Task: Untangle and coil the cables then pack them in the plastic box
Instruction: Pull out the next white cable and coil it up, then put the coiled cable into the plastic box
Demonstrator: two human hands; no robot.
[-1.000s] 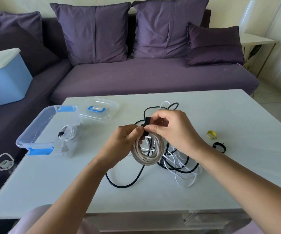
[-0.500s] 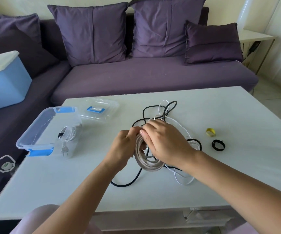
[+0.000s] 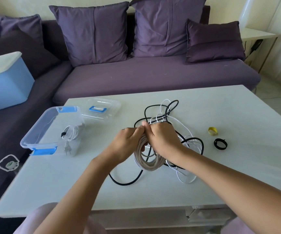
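A white surface (image 3: 52,183) fills the near half of the view, with 2 bare forearms reaching across it from the 6 o'clock edge. At its middle, a beige coil (image 3: 146,164) of cable is held upright, its lower loops hanging just above or on the surface; which cannot be told. The left hand (image 3: 128,144) is clenched round the top of the coil from the 9 o'clock side, and the right hand (image 3: 161,139) is closed on the same spot from the 3 o'clock side, the knuckles of both touching. Under and behind the coil, a black cable (image 3: 128,182) and a thin white cable (image 3: 185,179) are left tangled together. At 9 o'clock, the clear plastic box (image 3: 35,132) with blue clips is set open, and 1 bundled white cable (image 3: 70,134) with a plug is seen inside it. At 3 o'clock, a black strap (image 3: 220,144) and a yellow tie (image 3: 212,131) are laid apart from the tangle. The box's lid (image 3: 102,108) is placed at 11 o'clock. Beyond, a purple sofa (image 3: 153,78) with cushions is seen.
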